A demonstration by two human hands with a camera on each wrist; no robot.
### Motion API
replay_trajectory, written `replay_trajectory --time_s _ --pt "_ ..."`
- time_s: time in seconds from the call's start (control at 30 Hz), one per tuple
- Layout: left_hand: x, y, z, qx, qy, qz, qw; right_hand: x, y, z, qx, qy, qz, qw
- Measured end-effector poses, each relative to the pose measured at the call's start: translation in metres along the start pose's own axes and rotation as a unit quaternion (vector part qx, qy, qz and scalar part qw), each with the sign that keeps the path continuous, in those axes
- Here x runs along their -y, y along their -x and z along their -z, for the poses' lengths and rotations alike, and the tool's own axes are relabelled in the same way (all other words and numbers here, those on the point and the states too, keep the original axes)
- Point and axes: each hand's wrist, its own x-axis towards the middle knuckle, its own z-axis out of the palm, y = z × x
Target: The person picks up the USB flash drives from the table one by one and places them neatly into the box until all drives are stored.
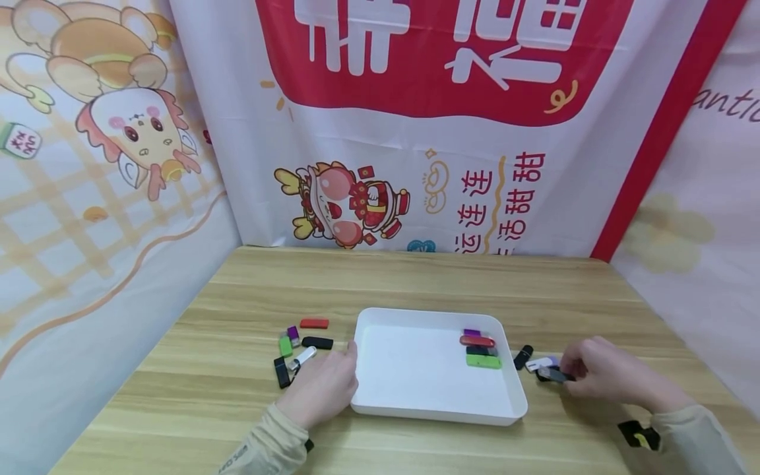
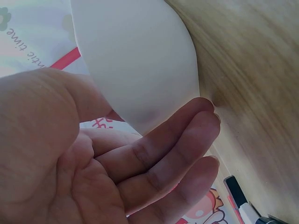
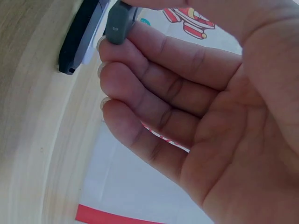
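Observation:
My left hand (image 1: pixel 325 389) is at the left side of a white tray (image 1: pixel 436 417). In the left wrist view, its thumb goes behind the tray's wall (image 2: pixel 140 60) while the fingers lie along the outside. Right of the tray, my right hand (image 1: pixel 608 373) pinches a dark grey USB flash drive (image 3: pixel 120 23) between thumb and fingers. Just by it lie a white and lavender flash drive (image 1: pixel 541 363) and a black one (image 1: pixel 523 357). Inside the tray, purple, red (image 1: pixel 477 341), dark and green (image 1: pixel 483 361) flash drives line the right side.
Left of the tray lie several flash drives: red (image 1: pixel 314 323), black (image 1: pixel 317 343), green (image 1: pixel 285 346), purple (image 1: pixel 293 335), white (image 1: pixel 303 357) and another black (image 1: pixel 282 372). A black and yellow item (image 1: pixel 638 435) is near my right sleeve. Printed cloths hang around the wooden table (image 1: pixel 415 274).

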Motion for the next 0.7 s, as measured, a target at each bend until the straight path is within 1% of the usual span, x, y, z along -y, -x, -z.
replay_trajectory --time_s 0.13,0.33,0.43,0.57,0.7 --pt "0.001 0.0 -0.001 -0.002 -0.003 -0.003 1.0 0.004 0.0 0.001 -0.014 0.002 0.007 0.9999" --pt "0.001 0.0 -0.002 0.007 0.005 -0.001 1.0 0.009 -0.003 0.003 -0.024 0.008 0.01 0.9996" --pt "0.001 0.001 -0.002 0.01 0.003 -0.003 0.9999 0.012 -0.005 0.004 -0.044 0.01 0.031 0.9985" --pt "0.002 0.001 -0.003 0.003 -0.002 -0.009 1.0 0.018 -0.007 0.01 -0.071 0.015 0.052 0.996" --pt "0.002 0.0 -0.002 -0.007 -0.006 -0.01 0.9999 0.027 -0.012 0.02 -0.078 0.019 0.05 0.9955"
